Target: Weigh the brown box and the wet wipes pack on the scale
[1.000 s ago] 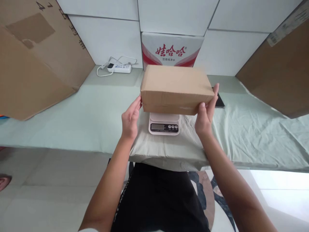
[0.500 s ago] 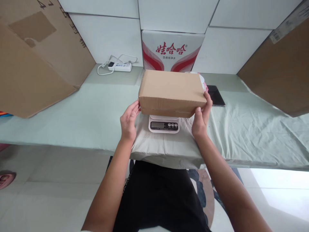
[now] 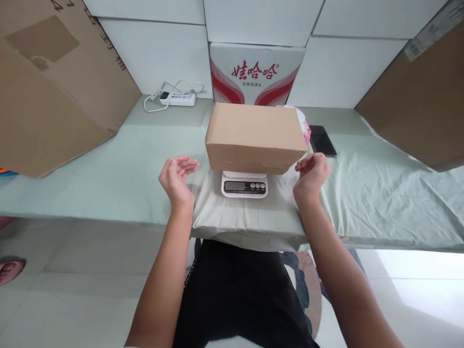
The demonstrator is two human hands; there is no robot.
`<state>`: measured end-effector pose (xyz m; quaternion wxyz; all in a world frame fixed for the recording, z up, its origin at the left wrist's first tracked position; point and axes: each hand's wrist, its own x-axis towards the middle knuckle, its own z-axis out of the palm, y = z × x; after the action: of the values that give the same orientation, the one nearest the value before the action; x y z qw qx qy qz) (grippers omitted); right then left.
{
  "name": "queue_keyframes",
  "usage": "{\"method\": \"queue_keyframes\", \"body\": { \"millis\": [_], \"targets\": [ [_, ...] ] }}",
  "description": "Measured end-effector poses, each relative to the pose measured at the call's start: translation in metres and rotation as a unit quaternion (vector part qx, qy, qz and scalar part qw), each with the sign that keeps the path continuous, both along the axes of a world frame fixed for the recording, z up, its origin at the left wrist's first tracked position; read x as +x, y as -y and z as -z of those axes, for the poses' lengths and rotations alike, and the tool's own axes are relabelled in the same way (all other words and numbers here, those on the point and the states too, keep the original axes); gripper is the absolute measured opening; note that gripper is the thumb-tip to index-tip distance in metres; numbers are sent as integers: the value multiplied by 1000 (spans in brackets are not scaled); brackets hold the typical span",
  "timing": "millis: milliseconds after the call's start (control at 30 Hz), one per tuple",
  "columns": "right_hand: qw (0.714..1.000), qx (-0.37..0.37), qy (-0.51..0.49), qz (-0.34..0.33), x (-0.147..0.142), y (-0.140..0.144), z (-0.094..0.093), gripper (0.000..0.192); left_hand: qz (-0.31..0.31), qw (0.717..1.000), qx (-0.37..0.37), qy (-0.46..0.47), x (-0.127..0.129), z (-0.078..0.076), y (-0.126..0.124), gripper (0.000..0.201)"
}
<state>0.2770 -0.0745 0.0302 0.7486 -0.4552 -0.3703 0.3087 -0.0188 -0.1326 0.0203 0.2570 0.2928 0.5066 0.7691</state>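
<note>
A brown cardboard box [image 3: 255, 126] rests on a small white kitchen scale [image 3: 244, 186] and hides the scale's pan. The scale's display and its row of buttons show in front of the box. My left hand [image 3: 177, 180] is off the box's left side, palm turned inward, fingers loosely bent and holding nothing. On the other side, my right hand [image 3: 312, 175] hovers apart from the box's right end, its fingers curled inward with nothing visible in them. Behind the box's right end a pink and white item [image 3: 303, 126] partly shows.
A black phone or tablet [image 3: 322, 140] lies right of the box. A white power strip [image 3: 178, 99] with a cord is at the back left. Large cartons stand left [image 3: 65, 96] and right [image 3: 416, 101]; a printed white and red carton [image 3: 255, 72] stands behind.
Both hands have let go of the cardboard box and moved outward, the left to the left and the right to the right. The box stays on the scale.
</note>
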Motion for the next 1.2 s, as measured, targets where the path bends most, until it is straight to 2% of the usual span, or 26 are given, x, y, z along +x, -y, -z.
{"method": "queue_keyframes", "body": {
  "millis": [133, 433, 767, 900, 1033, 1067, 1200],
  "targets": [
    [998, -21, -29, -43, -3, 2, -1, 40, 17, 1000, -8, 18, -1, 0, -2, 29],
    [996, -47, 23, -69, -6, 8, -2, 61, 33, 999, -17, -4, 3, -3, 0, 27],
    [996, -36, 37, -70, -8, 9, -3, 61, 59, 997, -5, -47, 4, 1, 1, 28],
    [996, -28, 52, -61, -7, 7, -1, 55, 78, 992, 13, -101, 4, 6, 2, 31],
    [994, 36, 93, -33, -3, 0, 9, 27, 140, 982, 26, -122, 2, 12, 1, 51],
    [991, 53, 120, -32, -2, -2, 13, 26, 159, 980, 30, -120, 1, 13, 1, 54],
    [964, 93, 239, -70, -1, -4, 23, 59, 229, 966, 38, -115, 5, 12, 2, 60]
  ]
}}
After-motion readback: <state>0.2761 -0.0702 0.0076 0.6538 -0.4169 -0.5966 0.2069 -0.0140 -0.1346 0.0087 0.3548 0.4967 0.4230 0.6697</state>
